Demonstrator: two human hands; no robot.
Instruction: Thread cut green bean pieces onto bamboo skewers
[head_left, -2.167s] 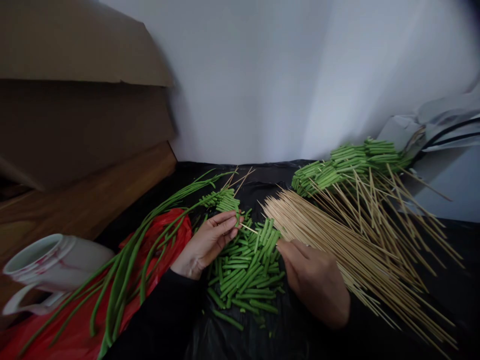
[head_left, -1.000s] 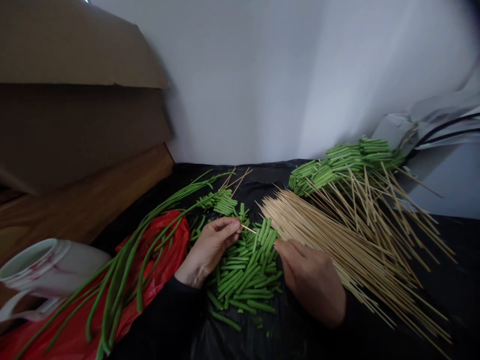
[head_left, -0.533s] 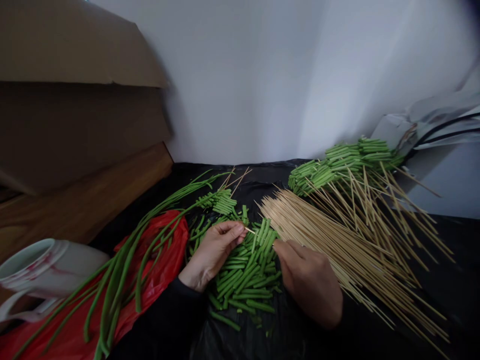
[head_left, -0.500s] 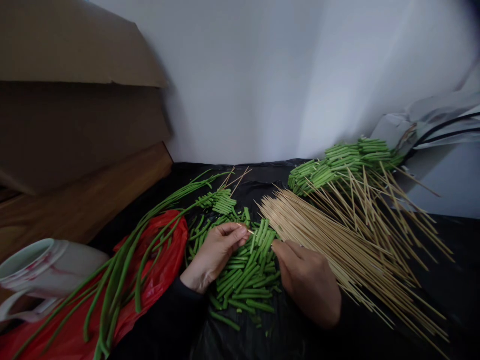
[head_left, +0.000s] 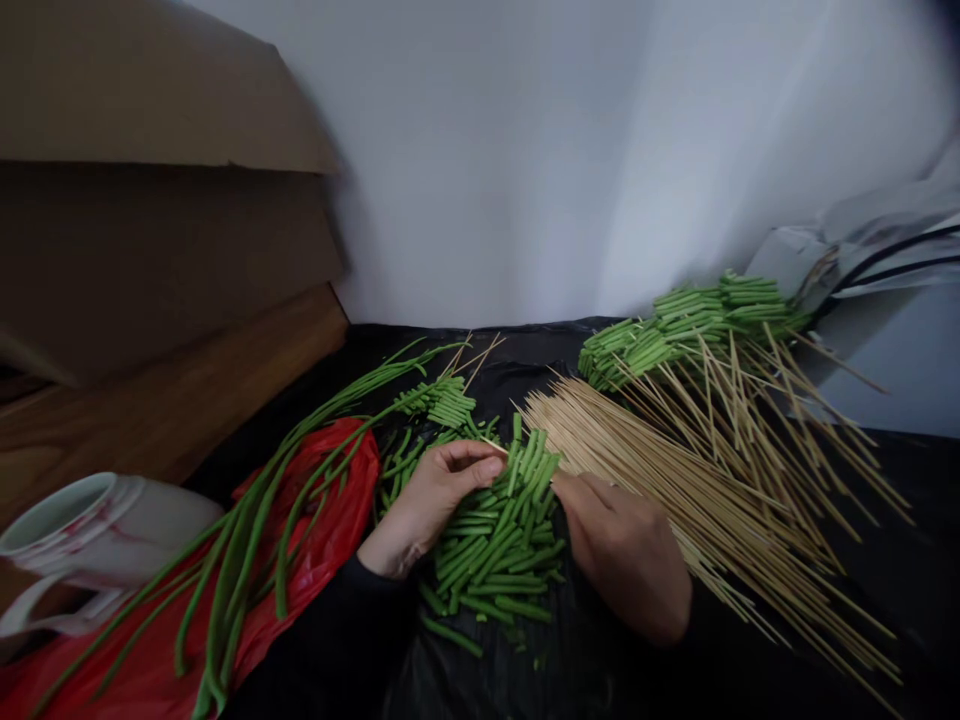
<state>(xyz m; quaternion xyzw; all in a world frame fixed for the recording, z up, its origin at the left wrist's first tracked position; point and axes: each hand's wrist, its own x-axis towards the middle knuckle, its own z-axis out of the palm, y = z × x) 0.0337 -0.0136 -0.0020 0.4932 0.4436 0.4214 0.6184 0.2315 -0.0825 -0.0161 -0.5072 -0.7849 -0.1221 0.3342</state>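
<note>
My right hand (head_left: 626, 555) is closed on the near end of a bamboo skewer (head_left: 495, 446). Side by side along that skewer sits a row of cut green bean pieces (head_left: 534, 458). The thumb and forefinger of my left hand (head_left: 439, 500) are pinched at the skewer's far end, just left of the row. Its tip shows beyond those fingers; whether a bean piece is hidden between them is unclear. Below both hands lies a heap of loose cut bean pieces (head_left: 495, 570). A bundle of bare bamboo skewers (head_left: 645, 460) lies to the right of my right hand.
Filled bean skewers (head_left: 690, 325) are stacked at the back right, with a smaller group (head_left: 448, 402) behind my left hand. Long uncut beans (head_left: 247, 540) rest over a red plastic bag (head_left: 330, 560). A white mug (head_left: 142, 530) and cardboard box (head_left: 165, 230) stand left.
The skewer tip now pokes out past my left fingers, and the bean row shows a little higher. Both hands have shifted only slightly.
</note>
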